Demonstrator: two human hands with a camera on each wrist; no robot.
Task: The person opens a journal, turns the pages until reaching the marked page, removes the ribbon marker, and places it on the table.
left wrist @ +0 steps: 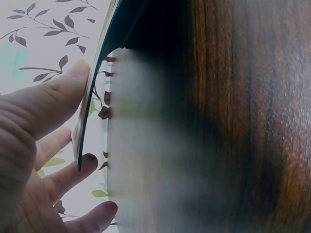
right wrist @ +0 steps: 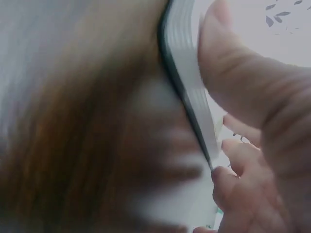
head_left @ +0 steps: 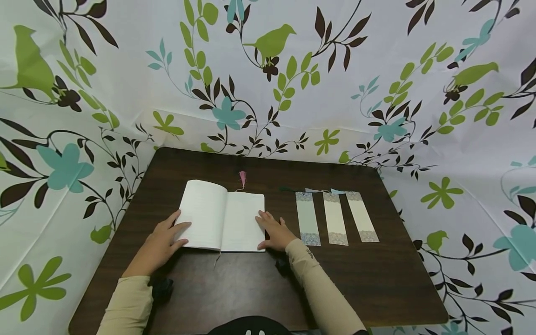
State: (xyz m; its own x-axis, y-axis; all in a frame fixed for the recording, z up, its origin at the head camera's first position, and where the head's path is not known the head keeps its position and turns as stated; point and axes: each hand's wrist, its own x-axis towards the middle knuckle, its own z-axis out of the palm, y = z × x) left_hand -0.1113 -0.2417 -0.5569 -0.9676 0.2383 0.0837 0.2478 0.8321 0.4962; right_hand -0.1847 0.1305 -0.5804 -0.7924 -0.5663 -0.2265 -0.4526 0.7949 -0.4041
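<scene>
An open notebook (head_left: 244,218) with blank-looking white pages lies on the table, its thin dark cover showing at the edge in both wrist views. My left hand (head_left: 161,239) rests with spread fingers at its left edge; the thumb and a fingertip touch the left page (head_left: 203,214). On the opposite side, my right hand (head_left: 276,231) rests at the right edge, fingertips on the margin. In the right wrist view the thumb (right wrist: 228,73) lies along the page stack. A pink tassel (head_left: 243,179) sticks out above the notebook, and a thin ribbon (head_left: 217,259) hangs below the spine.
Right of the notebook lie three patterned bookmarks: a pale green one (head_left: 307,218), a cream one (head_left: 336,218) and another cream one (head_left: 362,217), with tassels at their top ends. The dark wooden table (head_left: 360,288) meets a leaf-and-bird patterned cloth (head_left: 268,93) behind.
</scene>
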